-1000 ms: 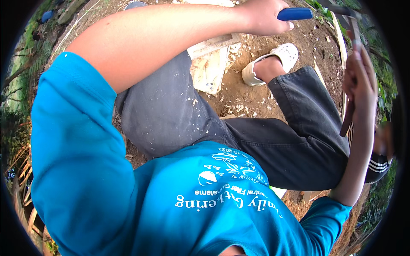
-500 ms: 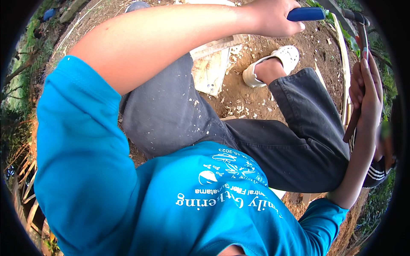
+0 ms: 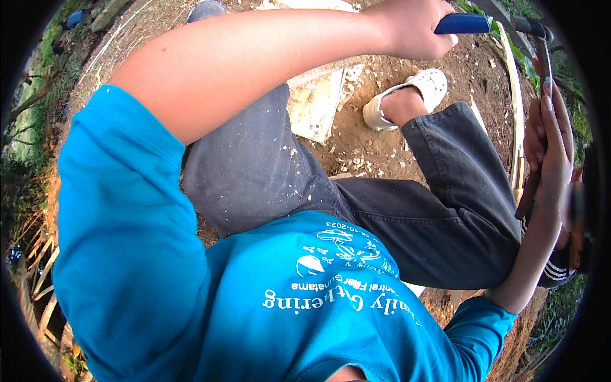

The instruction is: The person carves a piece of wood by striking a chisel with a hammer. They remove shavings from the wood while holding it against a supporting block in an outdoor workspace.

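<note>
My left hand [image 3: 417,28] reaches across the top of the head view, closed round a tool with a smooth blue handle [image 3: 464,23]. The tool's other end is hidden by the hand. At the far right, my right hand [image 3: 550,137] grips a hammer upright by its dark brown handle [image 3: 527,194]. The dark hammer head [image 3: 531,27] is level with the blue handle's free end, and a small gap separates them. Between head and fingers, the hammer's neck looks partly silvery.
Pale boards [image 3: 312,108] lie on brown soil scattered with wood chips [image 3: 369,153], near my white clog [image 3: 429,89]. Long wooden strips [image 3: 514,108] run along the right side. A black item with white stripes [image 3: 559,270] shows beyond my right forearm. Greenery borders both sides.
My left hand and the blue handle have moved slightly right, narrowing the gap to the hammer head. My right hand has shifted slightly, still holding the hammer.
</note>
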`<act>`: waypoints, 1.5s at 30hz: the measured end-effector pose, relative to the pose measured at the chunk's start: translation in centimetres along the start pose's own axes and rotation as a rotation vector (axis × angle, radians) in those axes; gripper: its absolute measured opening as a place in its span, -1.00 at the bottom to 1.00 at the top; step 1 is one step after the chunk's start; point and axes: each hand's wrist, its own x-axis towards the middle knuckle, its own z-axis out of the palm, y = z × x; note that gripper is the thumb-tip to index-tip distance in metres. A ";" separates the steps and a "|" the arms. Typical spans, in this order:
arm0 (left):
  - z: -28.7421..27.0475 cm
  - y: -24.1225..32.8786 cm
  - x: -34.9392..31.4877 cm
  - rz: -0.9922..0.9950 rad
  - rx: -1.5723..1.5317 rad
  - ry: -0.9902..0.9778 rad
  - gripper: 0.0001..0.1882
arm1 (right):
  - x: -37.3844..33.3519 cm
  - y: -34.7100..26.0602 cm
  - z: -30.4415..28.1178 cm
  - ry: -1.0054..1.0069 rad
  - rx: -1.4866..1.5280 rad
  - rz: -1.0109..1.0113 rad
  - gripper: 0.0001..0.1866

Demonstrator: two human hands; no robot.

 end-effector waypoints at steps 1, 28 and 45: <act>0.1 0.0 0.0 0.009 0.009 0.009 -0.80 | -0.1 -0.1 0.2 0.001 -0.021 -0.006 -0.48; -1.9 1.6 0.3 -0.098 -0.186 0.014 -0.69 | -1.0 -2.1 1.0 0.043 -0.053 -0.124 -0.49; -0.8 0.9 -0.1 -0.024 -0.185 0.013 -0.69 | -0.3 -1.7 2.1 0.012 0.002 -0.178 -0.52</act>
